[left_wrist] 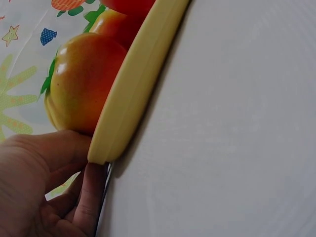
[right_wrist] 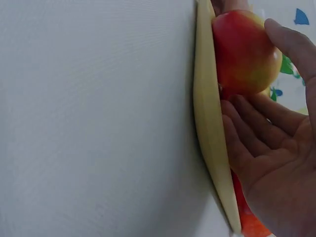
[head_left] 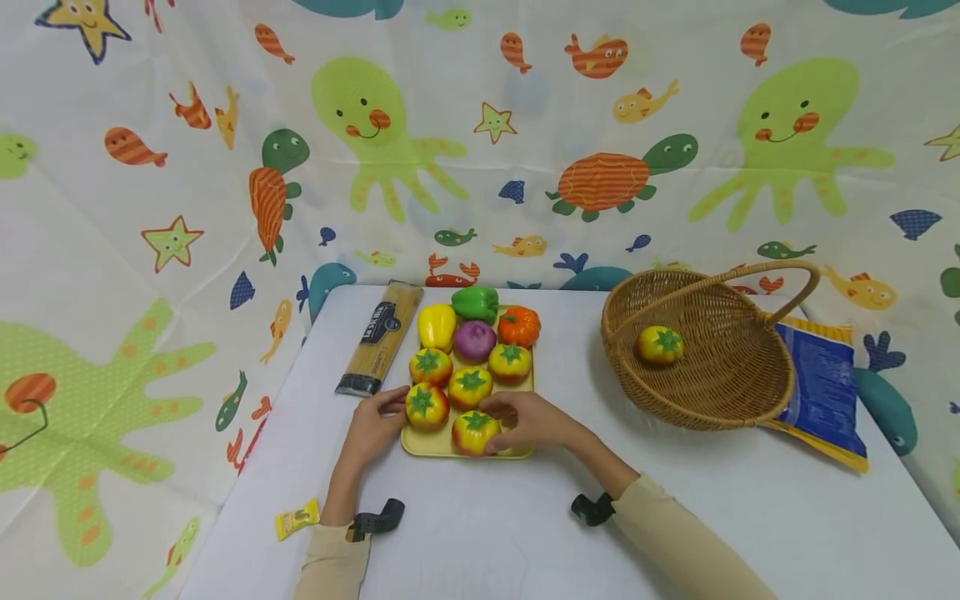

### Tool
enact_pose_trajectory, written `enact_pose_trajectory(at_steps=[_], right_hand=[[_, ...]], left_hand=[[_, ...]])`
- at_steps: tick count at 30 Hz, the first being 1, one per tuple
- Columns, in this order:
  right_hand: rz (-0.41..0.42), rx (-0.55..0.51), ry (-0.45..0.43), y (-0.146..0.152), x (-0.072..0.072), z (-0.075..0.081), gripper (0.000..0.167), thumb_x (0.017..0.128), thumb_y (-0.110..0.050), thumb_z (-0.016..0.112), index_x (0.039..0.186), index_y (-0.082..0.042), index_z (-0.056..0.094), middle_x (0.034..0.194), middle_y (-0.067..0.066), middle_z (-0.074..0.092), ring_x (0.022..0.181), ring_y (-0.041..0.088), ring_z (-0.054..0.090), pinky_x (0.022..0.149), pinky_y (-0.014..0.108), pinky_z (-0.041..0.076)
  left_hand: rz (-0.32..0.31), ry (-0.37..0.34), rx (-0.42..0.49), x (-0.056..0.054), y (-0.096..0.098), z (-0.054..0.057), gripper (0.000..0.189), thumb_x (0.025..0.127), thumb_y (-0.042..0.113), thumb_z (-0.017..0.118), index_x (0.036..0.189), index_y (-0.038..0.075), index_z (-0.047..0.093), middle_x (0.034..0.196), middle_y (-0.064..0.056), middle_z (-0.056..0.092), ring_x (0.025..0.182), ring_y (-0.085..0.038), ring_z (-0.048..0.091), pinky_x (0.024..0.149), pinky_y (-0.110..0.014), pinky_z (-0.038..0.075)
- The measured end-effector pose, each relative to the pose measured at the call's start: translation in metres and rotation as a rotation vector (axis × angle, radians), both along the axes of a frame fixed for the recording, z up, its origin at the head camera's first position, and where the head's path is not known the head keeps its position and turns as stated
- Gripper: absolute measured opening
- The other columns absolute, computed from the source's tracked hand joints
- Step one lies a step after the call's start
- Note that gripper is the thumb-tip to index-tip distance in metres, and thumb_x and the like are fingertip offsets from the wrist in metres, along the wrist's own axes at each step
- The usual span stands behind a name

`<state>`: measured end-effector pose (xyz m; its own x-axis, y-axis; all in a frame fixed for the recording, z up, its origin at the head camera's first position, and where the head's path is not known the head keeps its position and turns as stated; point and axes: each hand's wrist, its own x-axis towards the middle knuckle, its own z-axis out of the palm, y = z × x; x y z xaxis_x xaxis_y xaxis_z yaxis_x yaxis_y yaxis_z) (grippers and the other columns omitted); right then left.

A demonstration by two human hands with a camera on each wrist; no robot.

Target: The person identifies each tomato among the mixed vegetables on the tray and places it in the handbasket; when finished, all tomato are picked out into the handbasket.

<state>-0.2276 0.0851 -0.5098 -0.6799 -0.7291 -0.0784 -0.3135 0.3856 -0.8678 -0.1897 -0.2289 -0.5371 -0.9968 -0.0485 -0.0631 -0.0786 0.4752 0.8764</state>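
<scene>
My right hand is curled round the front persimmon, a yellow-and-red toy fruit with a green leafy top. In the right wrist view the thumb lies on one side of that persimmon and the fingers on another. The persimmon sits on a pale yellow tray. At the tray's left end is my left hand, beside another persimmon. In the left wrist view this hand pinches the tray's rim, thumb above and fingers against its outer end.
Also on the tray are more persimmons, a yellow pepper, a green pepper, a purple onion and an orange pumpkin. A spaghetti pack lies left. Right stand a wicker basket holding one persimmon and a blue bag. A yellow packet lies front left.
</scene>
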Motion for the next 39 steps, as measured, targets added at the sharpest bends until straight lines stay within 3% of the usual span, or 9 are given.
enact_pose_trajectory(at_steps=[11, 23, 30, 39], right_hand=[[0.008, 0.04, 0.032, -0.006, 0.001, 0.0, 0.064, 0.078, -0.044, 0.083, 0.132, -0.016, 0.062, 0.121, -0.011, 0.062, 0.104, 0.009, 0.058, 0.09, 0.027, 0.05], [0.016, -0.036, 0.007, -0.003, 0.002, 0.002, 0.065, 0.078, -0.033, 0.085, 0.135, -0.015, 0.06, 0.127, -0.006, 0.061, 0.111, 0.014, 0.058, 0.093, 0.03, 0.049], [0.014, -0.073, -0.032, 0.002, 0.002, 0.012, 0.063, 0.078, -0.029, 0.085, 0.135, -0.019, 0.059, 0.129, -0.008, 0.059, 0.113, 0.015, 0.056, 0.094, 0.03, 0.049], [0.003, -0.14, -0.034, 0.017, 0.0, 0.04, 0.065, 0.079, -0.022, 0.084, 0.138, -0.015, 0.057, 0.135, -0.001, 0.055, 0.119, 0.02, 0.055, 0.099, 0.036, 0.047]], left_hand=[[0.004, 0.012, 0.006, -0.002, -0.001, -0.005, 0.045, 0.09, 0.011, 0.071, 0.134, 0.006, 0.061, 0.117, -0.008, 0.066, 0.102, -0.02, 0.063, 0.087, -0.035, 0.053], [-0.01, 0.016, -0.004, -0.002, 0.002, -0.002, 0.045, 0.09, 0.009, 0.07, 0.133, 0.004, 0.061, 0.121, -0.01, 0.065, 0.103, -0.022, 0.063, 0.087, -0.034, 0.054], [-0.01, 0.012, -0.006, -0.002, 0.0, -0.001, 0.045, 0.09, 0.01, 0.069, 0.134, 0.004, 0.06, 0.121, -0.01, 0.065, 0.103, -0.022, 0.063, 0.087, -0.034, 0.053], [-0.002, 0.009, -0.011, -0.002, -0.001, -0.005, 0.045, 0.09, 0.009, 0.07, 0.134, 0.005, 0.06, 0.119, -0.01, 0.065, 0.103, -0.022, 0.063, 0.089, -0.035, 0.053]])
